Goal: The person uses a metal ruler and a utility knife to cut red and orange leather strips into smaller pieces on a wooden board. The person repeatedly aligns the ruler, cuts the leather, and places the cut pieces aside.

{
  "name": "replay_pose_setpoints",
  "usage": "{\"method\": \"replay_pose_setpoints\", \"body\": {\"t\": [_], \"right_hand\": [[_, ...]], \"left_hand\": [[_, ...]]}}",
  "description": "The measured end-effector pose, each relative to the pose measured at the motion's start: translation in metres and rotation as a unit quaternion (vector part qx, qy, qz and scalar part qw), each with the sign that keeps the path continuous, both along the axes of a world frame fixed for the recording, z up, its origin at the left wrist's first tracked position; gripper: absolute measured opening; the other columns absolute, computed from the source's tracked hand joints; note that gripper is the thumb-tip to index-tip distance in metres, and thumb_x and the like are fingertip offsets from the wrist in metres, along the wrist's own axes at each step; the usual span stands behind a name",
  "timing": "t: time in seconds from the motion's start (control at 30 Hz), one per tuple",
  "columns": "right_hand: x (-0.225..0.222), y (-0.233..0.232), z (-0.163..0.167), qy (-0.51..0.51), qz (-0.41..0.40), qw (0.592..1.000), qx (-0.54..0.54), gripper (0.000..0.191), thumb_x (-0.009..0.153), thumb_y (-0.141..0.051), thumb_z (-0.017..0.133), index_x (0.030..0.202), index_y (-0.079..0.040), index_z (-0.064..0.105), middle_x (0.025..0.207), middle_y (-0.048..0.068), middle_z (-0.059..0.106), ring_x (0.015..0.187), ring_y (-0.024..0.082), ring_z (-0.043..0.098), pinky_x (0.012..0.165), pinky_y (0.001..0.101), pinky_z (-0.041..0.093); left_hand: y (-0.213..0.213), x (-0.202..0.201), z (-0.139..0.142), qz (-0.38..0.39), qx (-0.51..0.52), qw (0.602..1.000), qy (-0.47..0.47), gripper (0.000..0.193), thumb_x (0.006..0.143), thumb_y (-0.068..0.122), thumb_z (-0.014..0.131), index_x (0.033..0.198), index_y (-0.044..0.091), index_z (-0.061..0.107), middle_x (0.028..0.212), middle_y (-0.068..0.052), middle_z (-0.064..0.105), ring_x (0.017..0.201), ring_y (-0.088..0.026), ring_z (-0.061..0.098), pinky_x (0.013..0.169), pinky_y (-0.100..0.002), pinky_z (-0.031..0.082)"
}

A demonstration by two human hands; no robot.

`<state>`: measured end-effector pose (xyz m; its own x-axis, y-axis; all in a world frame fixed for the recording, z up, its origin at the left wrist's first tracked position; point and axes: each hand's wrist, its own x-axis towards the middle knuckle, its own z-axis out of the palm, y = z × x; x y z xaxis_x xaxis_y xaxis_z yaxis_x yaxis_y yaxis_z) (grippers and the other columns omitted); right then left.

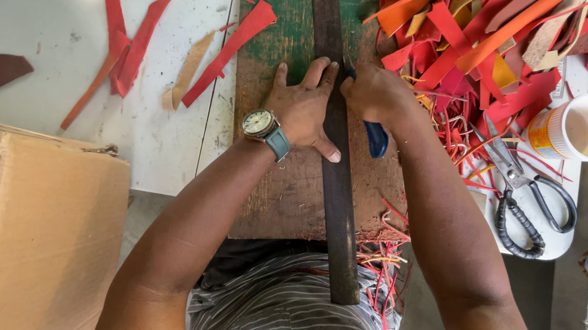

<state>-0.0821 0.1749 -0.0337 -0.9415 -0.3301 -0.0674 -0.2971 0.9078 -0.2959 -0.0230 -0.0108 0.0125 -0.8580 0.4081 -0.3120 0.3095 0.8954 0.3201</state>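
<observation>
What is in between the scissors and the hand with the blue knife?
In the head view, a tangle of thin red and yellow offcut strips lies between the scissors and the right hand gripping the blue-handled knife.

Both bare forearms reach forward from the lower edge of the view and draw toward each other at the hands. The left hand (304,109) lies palm down, fingers spread and stretched forward, the thumb angled out to the right; a band circles its wrist. The right hand (375,92) sits just beside it, knuckles up, curled into a tight closed grip, the wrist bent slightly inward.
</observation>
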Motion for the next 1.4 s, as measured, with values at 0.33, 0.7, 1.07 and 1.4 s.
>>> {"method": "replay_pose_setpoints", "body": {"t": [0.33, 0.7, 1.07, 1.4], "right_hand": [[0.011, -0.018, 0.017, -0.084, 0.027, 0.994, 0.065, 0.041, 0.095, -0.027, 0.056, 0.109, 0.011, 0.066, 0.113, 0.037, 0.065, 0.114, 0.047, 0.062, 0.098, 0.0538, 0.048], [0.169, 0.013, 0.043, -0.187, -0.04, 0.975, 0.11, 0.035, 0.1, -0.036, 0.051, 0.107, -0.003, 0.063, 0.088, 0.028, 0.07, 0.086, 0.046, 0.071, 0.08, 0.0556, 0.054], [0.139, 0.048, 0.047, -0.021, -0.076, 0.992, -0.101, 0.032, 0.093, -0.028, 0.061, 0.111, -0.001, 0.06, 0.087, 0.028, 0.068, 0.084, 0.049, 0.066, 0.07, 0.0575, 0.05], [0.005, -0.004, 0.019, -0.09, -0.055, 0.993, 0.046, 0.044, 0.097, -0.038, 0.056, 0.118, -0.001, 0.064, 0.113, 0.028, 0.069, 0.107, 0.047, 0.066, 0.093, 0.0543, 0.051]], "left_hand": [[-0.002, 0.001, -0.001, 0.008, 0.009, 1.0, 0.012, 0.158, 0.037, 0.074, 0.093, 0.158, 0.004, 0.017, 0.165, -0.006, 0.02, 0.15, -0.023, 0.032, 0.118, -0.069, 0.017], [-0.001, 0.003, -0.001, 0.022, -0.009, 1.0, 0.003, 0.162, 0.038, 0.077, 0.09, 0.162, 0.008, 0.012, 0.167, -0.005, 0.019, 0.139, -0.029, 0.048, 0.121, -0.068, 0.014], [-0.005, 0.001, -0.012, 0.01, 0.029, 0.997, 0.07, 0.16, 0.036, 0.079, 0.091, 0.158, 0.006, 0.018, 0.162, -0.009, 0.024, 0.146, -0.029, 0.039, 0.118, -0.069, 0.018], [-0.005, 0.0, -0.007, 0.014, 0.023, 0.999, 0.029, 0.16, 0.038, 0.076, 0.091, 0.159, 0.004, 0.017, 0.165, -0.01, 0.021, 0.144, -0.03, 0.039, 0.119, -0.068, 0.016]]}}
